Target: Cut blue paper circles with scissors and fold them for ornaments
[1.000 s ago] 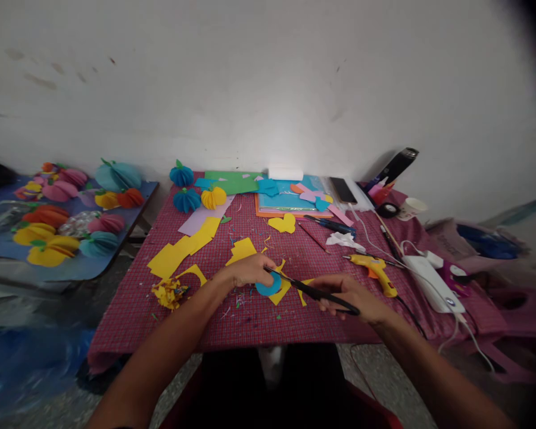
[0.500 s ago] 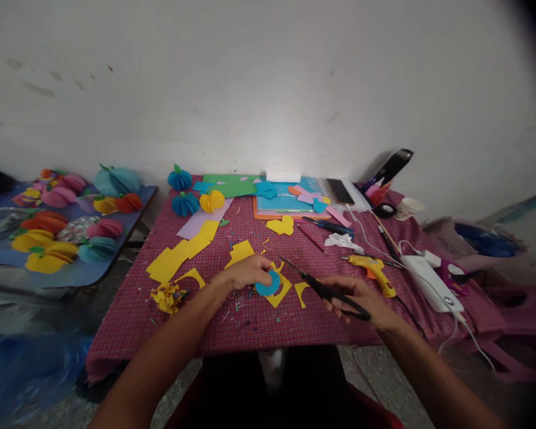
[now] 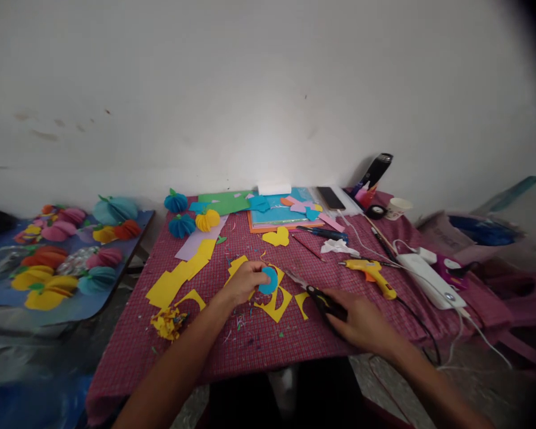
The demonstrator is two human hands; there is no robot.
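My left hand (image 3: 243, 282) pinches a small blue paper disc (image 3: 268, 280) with yellow paper behind it, just above the red checked tablecloth (image 3: 268, 333). My right hand (image 3: 357, 319) grips black-handled scissors (image 3: 315, 293), blades pointing left toward the disc and lying low over the cloth. Yellow paper offcuts (image 3: 274, 304) lie between the two hands. A crumpled heap of yellow scraps (image 3: 167, 322) sits left of my left forearm.
A yellow glue gun (image 3: 370, 273) and a white power strip (image 3: 429, 280) with cables lie at the right. Coloured paper sheets (image 3: 277, 210), a phone (image 3: 330, 198), a paper cup (image 3: 396, 208) and paper balls (image 3: 181, 225) fill the far side. A side table (image 3: 9, 292) at left holds more paper ornaments.
The scissors have come out of the yellow paper and dropped toward the cloth with my right hand. My left hand lifted the blue disc slightly away. The camera tilted.
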